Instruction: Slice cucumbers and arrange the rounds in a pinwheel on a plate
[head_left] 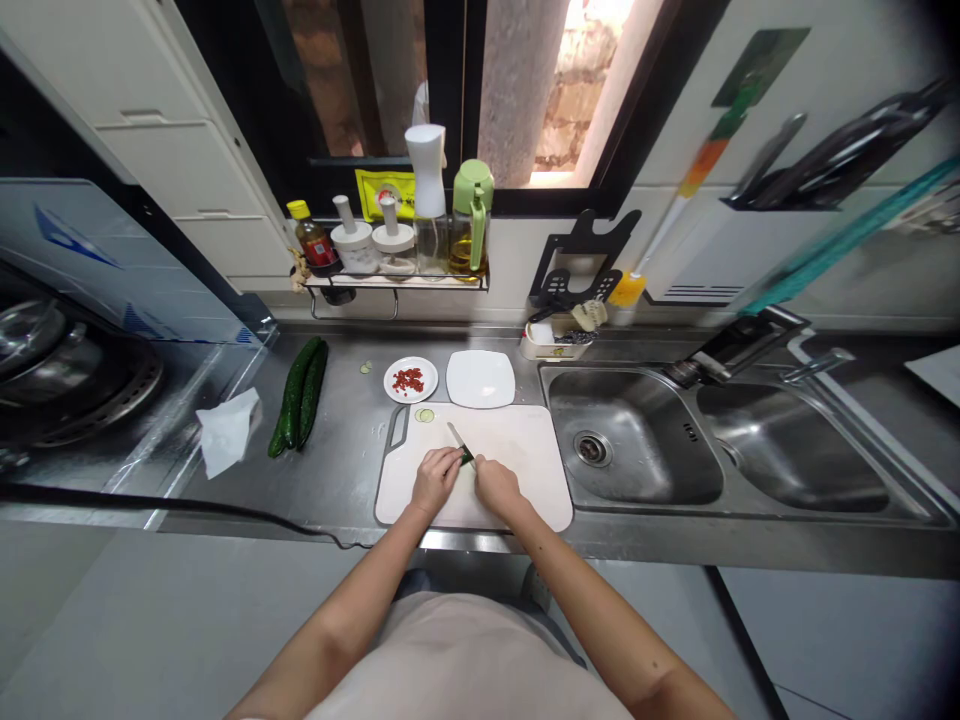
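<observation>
My right hand (496, 487) is closed round the handle of a small knife (456, 434), whose blade points away and to the left over the white cutting board (525, 440). Close beside it, my left hand (437, 478) has its fingers bent and pressed together on a dark green piece of cucumber (466, 456), mostly hidden by the fingers and knife. Thin cucumber slices (425, 415) lie at the board's upper left. Just behind the board are a plate (390, 388) with chopped red bits (408, 380) and a white square plate (481, 378).
Whole cucumbers (300, 395) and a white paper towel (227, 432) lie on the steel counter to the left. A double sink (637, 440) adjoins the board's right side. Seasoning jars and bottles stand on a rack (405, 282) behind. A pot (34, 345) sits far left.
</observation>
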